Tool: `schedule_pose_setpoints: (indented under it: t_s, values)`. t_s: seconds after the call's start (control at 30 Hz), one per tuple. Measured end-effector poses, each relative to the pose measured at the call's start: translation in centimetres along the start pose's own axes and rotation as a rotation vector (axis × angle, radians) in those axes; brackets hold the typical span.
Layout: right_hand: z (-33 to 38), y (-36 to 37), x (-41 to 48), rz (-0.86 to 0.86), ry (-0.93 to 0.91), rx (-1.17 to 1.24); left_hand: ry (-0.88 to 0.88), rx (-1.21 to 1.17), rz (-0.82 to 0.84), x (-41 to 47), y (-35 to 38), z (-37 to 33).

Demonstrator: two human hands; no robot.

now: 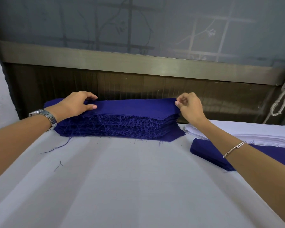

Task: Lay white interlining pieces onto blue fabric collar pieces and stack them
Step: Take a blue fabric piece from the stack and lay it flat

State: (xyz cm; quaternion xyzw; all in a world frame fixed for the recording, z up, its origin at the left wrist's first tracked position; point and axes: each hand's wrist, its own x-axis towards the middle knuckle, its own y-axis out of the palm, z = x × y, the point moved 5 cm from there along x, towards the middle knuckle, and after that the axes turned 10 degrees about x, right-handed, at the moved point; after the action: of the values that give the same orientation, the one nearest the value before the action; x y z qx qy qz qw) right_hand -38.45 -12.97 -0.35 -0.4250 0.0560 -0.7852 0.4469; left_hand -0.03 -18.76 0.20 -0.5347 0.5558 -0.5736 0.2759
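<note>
white cloth covers the table and fills the lower half of the frame. across the top is a big grey window, with a dull metal bar under it.

in the middle sits a tall stack of blue collar pieces, with frayed threads along its near side. at the right edge lies a flat pile of white interlining pieces, resting on a smaller blue pile.

the top blue piece is held at both ends. the left hand grips its left end, thumb flat on top and fingers curled over the far edge. the right hand pinches its right corner between thumb and first finger, with the other fingers curled in.

a pale rope hangs at the far right. a silver watch is on the left wrist and a thin bangle on the right arm. loose blue threads lie on the cloth at lower left.
</note>
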Motion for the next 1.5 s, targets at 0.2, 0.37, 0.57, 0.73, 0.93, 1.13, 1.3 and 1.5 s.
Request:
schedule_pose_setpoints:
  t_s: [0.2, 0.37, 0.57, 0.73, 0.93, 1.13, 1.3, 1.5]
  values:
    - [0.1, -0.5, -0.9, -0.015, -0.054, 0.185, -0.016, -0.005, 0.078, 1.0, -0.3, 0.1]
    - [0.5, -0.8, -1.4, -0.039, -0.098, 0.252, -0.013, 0.076, -0.030, 0.8, -1.0, -0.1]
    - [0.8, -1.4, -1.6, -0.047, -0.109, 0.239, 0.110, 0.326, -0.284, -0.8, -2.3, 0.0]
    - [1.4, -1.9, -1.6, -0.018, -0.086, 0.202, 0.113, 0.392, -0.354, -1.4, -3.3, 1.5]
    - [2.1, -4.6, -1.1, -0.074, -0.047, 0.261, 0.146, 0.296, -0.463, -1.9, -5.8, 1.3]
    - [1.3, -9.4, -1.2, -0.019, 0.159, 0.377, 0.158, 0.160, -0.512, -3.0, -8.2, -0.8]
    - [-0.5, -13.6, -2.7, 0.105, 0.271, 0.322, 0.173, -0.036, -0.387, -3.5, -8.2, -3.5]
    - [-4.2, -18.0, -5.9, 0.348, 0.371, 0.271, 0.095, -0.404, 0.099, -5.5, -4.9, -5.6]
